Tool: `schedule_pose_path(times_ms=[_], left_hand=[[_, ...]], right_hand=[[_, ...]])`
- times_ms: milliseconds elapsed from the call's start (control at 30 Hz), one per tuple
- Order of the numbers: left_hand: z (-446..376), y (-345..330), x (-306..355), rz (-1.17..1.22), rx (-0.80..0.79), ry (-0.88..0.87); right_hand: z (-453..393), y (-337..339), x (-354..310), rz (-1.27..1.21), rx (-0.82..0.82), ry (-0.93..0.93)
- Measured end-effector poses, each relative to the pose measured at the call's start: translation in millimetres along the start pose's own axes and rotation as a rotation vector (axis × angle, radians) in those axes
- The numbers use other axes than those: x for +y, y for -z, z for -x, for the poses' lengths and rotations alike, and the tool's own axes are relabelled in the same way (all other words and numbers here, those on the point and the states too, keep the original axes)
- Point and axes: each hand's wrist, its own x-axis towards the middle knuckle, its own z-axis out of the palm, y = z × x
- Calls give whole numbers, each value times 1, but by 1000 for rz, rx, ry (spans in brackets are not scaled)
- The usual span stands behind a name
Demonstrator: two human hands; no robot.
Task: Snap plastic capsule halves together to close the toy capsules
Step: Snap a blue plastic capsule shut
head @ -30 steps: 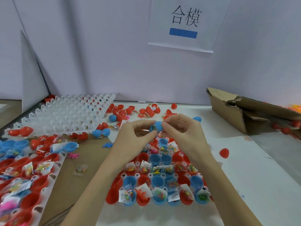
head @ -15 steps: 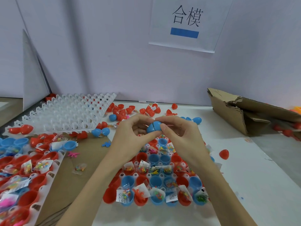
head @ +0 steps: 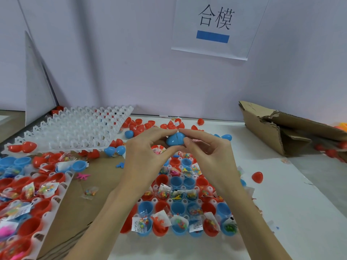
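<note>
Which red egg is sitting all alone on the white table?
The red capsule right of the right hand, lying apart on the bare white table; the other red ones crowd together by the wall or in trays.

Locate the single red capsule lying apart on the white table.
In the head view the red capsule lies alone on the white table, right of the right hand and the filled tray, in front of the cardboard box.
</note>
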Motion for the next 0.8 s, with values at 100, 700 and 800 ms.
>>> schedule_pose_path(times_ms=[100,700,800], left_hand=[[0,0,2,20,-2,7],[2,-2,-1,-32,0,-25],[2,0,1,-49,-21,-59]], right_hand=[[-1,1,0,-4,0,1],[4,-4,2,78,11,0],[4,-2,3,96,-5,-18]])
